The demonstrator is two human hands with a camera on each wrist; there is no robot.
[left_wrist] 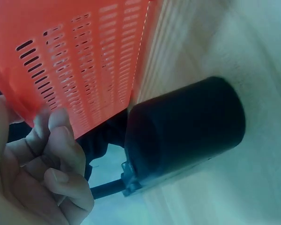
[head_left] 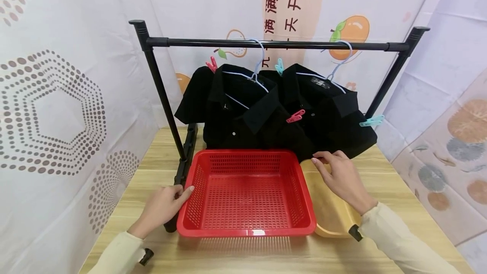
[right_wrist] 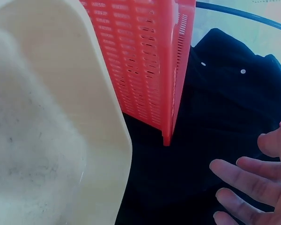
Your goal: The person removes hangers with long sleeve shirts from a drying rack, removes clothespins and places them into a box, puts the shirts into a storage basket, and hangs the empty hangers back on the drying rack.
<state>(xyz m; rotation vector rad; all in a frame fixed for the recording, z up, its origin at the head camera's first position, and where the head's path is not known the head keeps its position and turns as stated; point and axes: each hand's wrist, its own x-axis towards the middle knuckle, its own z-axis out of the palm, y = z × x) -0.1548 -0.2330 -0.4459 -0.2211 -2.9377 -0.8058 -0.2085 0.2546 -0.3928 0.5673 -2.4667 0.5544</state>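
Red basket (head_left: 243, 202), centre stage on the wood-grain table (head_left: 213, 263), right in front of two black shirts (head_left: 247, 138) hanging from the black rack (head_left: 281, 44)! Left hand (head_left: 161, 207) grips its left rim, thumb over the top, fingers curled outside. Across on the other side, the right hand (head_left: 344, 179) hovers above the far end of the yellow basin (head_left: 329, 212), fingers loosely spread; whether they brush a shirt, I can't quite tell.

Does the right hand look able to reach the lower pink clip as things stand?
Probably yes: the right hand looks empty and near, and nothing visible covers the lower pink clip.
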